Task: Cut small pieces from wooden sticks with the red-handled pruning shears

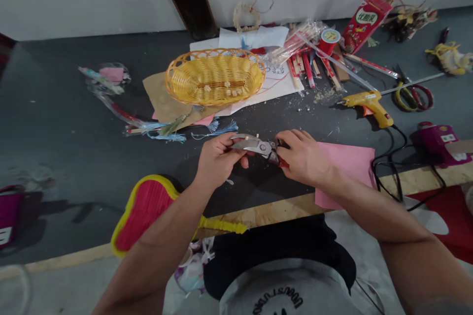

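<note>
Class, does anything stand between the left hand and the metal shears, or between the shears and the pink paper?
Nothing separates the left hand from the shears; its fingers touch them. The right hand, gripping the red handle, lies between the shears and the pink paper.

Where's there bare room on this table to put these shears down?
Most room for the shears: the dark tabletop left of the wicker basket and cellophane scrap, above the red-and-yellow fan. A crumb-dotted strip lies between the blue tassels and glue gun. Crowded: upper right, around the glue gun, scissors, red spool and sticks.
</note>
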Demonstrator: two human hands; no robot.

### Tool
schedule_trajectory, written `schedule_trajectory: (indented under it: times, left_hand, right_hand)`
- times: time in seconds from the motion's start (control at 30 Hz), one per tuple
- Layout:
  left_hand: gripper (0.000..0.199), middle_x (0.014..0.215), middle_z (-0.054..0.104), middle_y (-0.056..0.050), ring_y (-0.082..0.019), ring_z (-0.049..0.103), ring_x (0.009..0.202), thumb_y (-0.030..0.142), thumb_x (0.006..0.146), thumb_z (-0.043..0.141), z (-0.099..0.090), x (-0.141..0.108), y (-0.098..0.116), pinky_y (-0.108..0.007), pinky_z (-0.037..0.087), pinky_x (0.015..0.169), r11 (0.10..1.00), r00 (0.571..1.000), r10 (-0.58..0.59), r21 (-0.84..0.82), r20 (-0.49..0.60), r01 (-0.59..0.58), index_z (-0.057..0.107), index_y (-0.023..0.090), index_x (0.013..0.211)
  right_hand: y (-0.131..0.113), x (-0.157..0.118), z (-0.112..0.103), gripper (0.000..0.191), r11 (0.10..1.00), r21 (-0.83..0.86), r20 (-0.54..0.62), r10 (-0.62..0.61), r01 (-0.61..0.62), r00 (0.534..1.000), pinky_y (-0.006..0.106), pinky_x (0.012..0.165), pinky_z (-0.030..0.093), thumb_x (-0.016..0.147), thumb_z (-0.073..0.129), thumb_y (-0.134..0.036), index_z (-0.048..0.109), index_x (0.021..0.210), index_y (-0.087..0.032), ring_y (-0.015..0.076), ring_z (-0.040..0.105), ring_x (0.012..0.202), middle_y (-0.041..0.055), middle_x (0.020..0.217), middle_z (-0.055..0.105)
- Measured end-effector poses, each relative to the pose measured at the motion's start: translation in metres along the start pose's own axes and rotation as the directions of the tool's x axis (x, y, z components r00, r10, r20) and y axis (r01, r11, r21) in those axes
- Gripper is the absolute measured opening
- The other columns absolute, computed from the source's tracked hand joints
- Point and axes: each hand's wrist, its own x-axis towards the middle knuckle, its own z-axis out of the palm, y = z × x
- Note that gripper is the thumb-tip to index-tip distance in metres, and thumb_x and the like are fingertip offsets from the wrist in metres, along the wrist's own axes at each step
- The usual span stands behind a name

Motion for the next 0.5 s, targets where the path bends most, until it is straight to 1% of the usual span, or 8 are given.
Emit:
schedule_trajectory:
  times: [0.17, 0.27, 0.37, 0.43, 0.5]
  left_hand:
    - [0.013, 0.065, 0.071, 0.001, -0.01, 0.058, 0.044, 0.019, 0.068, 0.075, 0.005, 0.005, 0.001, -0.023, 0.049, 0.048, 0.998, 0.996, -0.038, -0.055, -0.085, 0.034, 0.074, 0.018, 0.081]
    - [0.011, 0.061, 0.069, 0.001, -0.01, 0.059, 0.046, 0.017, 0.069, 0.075, 0.006, 0.004, 0.001, -0.022, 0.048, 0.049, 0.999, 0.993, -0.001, -0.038, -0.118, -0.003, 0.075, 0.018, 0.08]
    - [0.011, 0.057, 0.068, 0.002, -0.01, 0.06, 0.047, 0.012, 0.07, 0.071, 0.003, 0.002, -0.002, -0.021, 0.048, 0.051, 0.999, 0.994, 0.046, 0.015, -0.094, -0.045, 0.076, 0.018, 0.077]
    - [0.014, 0.057, 0.068, 0.002, -0.01, 0.061, 0.047, 0.01, 0.07, 0.069, -0.001, 0.001, -0.003, -0.021, 0.047, 0.051, 0.999, 0.997, 0.048, 0.017, -0.068, -0.047, 0.077, 0.019, 0.078]
    - [0.012, 0.059, 0.069, 0.001, -0.01, 0.06, 0.045, 0.011, 0.07, 0.07, -0.004, 0.001, -0.003, -0.021, 0.046, 0.049, 0.999, 0.999, 0.033, 0.005, -0.043, -0.033, 0.076, 0.019, 0.077]
  right_hand:
    - [0.002, 0.003, -0.002, 0.016, 1.0, -0.001, -0.02, 0.014, -0.014, 1.0, 0.043, 0.088, 0.039, 0.09, 0.06, -0.018, 0.074, 0.097, -0.019, 0.0278, 0.054, 0.109, 0.0124, 0.13, 0.063]
    - [0.002, 0.003, -0.003, 0.016, 1.0, 0.001, -0.014, 0.022, -0.022, 1.0, 0.044, 0.09, 0.039, 0.09, 0.06, -0.019, 0.074, 0.098, -0.019, 0.0282, 0.054, 0.111, 0.0122, 0.132, 0.063]
    - [0.001, 0.003, -0.004, 0.017, 1.0, 0.008, -0.006, 0.007, -0.007, 1.0, 0.045, 0.092, 0.039, 0.091, 0.06, -0.022, 0.074, 0.099, -0.019, 0.0285, 0.055, 0.113, 0.0124, 0.134, 0.063]
    - [0.001, 0.003, -0.005, 0.017, 1.0, 0.013, 0.0, 0.0, 0.0, 1.0, 0.046, 0.095, 0.039, 0.09, 0.061, -0.021, 0.074, 0.1, -0.018, 0.0293, 0.054, 0.115, 0.0128, 0.136, 0.062]
    - [0.002, 0.004, -0.006, 0.018, 1.0, 0.025, 0.011, -0.006, 0.006, 1.0, 0.047, 0.096, 0.039, 0.089, 0.062, -0.02, 0.074, 0.101, -0.018, 0.03, 0.054, 0.117, 0.0132, 0.137, 0.062]
